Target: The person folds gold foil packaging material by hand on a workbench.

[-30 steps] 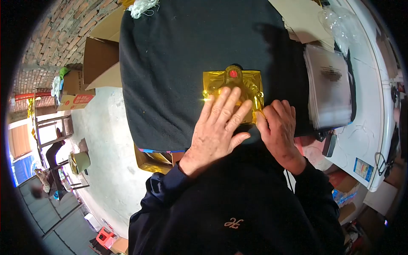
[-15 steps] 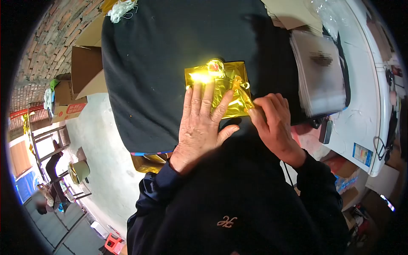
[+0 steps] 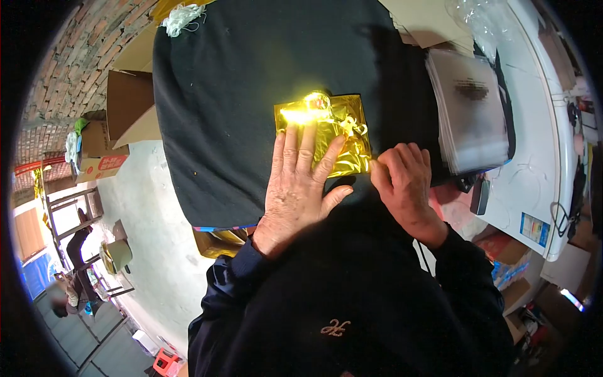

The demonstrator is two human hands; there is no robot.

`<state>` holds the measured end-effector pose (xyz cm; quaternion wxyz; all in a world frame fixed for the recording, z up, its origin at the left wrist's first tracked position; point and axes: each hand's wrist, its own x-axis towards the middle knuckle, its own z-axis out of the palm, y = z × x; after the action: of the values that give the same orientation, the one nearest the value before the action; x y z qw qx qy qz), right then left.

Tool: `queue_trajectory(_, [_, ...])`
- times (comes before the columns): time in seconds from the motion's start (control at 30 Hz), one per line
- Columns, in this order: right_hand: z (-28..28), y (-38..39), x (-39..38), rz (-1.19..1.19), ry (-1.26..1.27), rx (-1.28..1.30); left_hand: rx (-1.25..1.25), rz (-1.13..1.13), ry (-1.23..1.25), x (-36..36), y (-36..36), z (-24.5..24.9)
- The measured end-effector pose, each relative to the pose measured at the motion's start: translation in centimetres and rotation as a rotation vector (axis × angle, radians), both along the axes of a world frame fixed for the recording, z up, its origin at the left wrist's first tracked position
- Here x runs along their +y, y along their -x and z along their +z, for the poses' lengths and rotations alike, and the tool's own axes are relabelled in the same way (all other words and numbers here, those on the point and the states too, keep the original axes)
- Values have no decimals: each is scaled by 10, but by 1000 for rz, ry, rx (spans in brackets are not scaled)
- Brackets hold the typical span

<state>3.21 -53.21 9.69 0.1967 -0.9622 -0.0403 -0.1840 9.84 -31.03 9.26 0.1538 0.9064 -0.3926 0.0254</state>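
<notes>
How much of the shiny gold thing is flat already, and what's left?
Done: the shiny gold foil piece lies spread on the black cloth. In hand: the left hand presses flat on it, and the right hand pinches its lower right corner. Left: the far end, by the glare, looks bumpy and crinkled.

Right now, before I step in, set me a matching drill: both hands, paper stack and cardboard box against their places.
Things: 1 left hand; 2 right hand; 3 paper stack; 4 cardboard box.
Places: A left of the black cloth; B flat on the gold foil; C far right of the foil; D pinching the foil's right corner.
Pairs: 1-B; 2-D; 3-C; 4-A.
</notes>
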Motion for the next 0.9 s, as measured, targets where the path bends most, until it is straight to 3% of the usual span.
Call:
queue_trajectory(0.17, [-2,4,-4,26,-188,-93,6,5,1,0,1,1])
queue_trajectory(0.4, [-8,19,2,334,61,-169,4,3,45,1,0,1])
queue_trajectory(0.57, [-4,16,-30,193,96,-195,21,18,23,-1,1,2])
queue_trajectory(0.7, [8,18,-10,375,106,-253,26,17,15,-1,1,3])
queue_trajectory(0.9, [-2,4,-22,388,132,-200,25,12,-8,0,1,0])
